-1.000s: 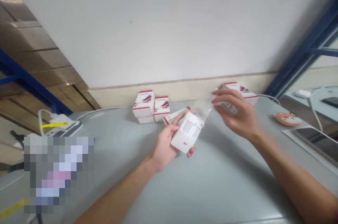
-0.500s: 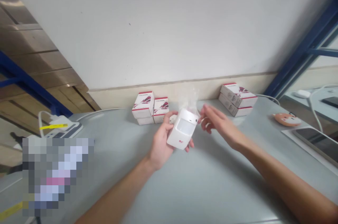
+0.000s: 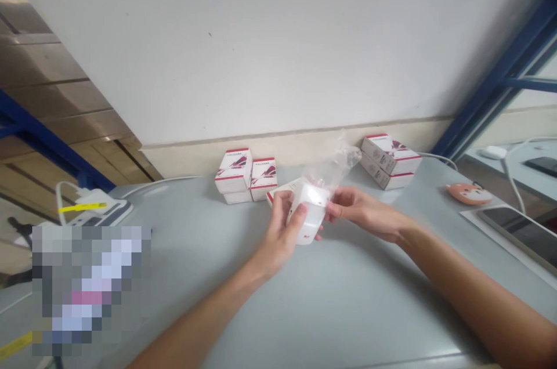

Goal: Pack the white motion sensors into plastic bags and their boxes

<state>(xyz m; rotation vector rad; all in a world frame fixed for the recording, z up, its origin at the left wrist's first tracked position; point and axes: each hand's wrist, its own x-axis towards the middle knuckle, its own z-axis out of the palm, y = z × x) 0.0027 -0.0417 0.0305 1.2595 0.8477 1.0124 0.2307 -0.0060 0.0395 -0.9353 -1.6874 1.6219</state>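
Your left hand (image 3: 278,232) was closed around the white sensor (image 3: 310,223), holding it just above the worktop (image 3: 348,305), in front of the red-and-white boxes (image 3: 243,174). Your right hand (image 3: 363,213) pinched the clear bag (image 3: 333,167) at the sensor's top.

The white plastic sensor (image 3: 310,219) is a small boxy unit with rounded corners and a small red mark near its lower end. It is held clear above the tabletop (image 3: 348,299), tilted, with its upper end pointing away toward the wall. A clear plastic bag (image 3: 334,163) covers that upper end, crumpled and trailing up to the right; the casing shows blurred through the film.
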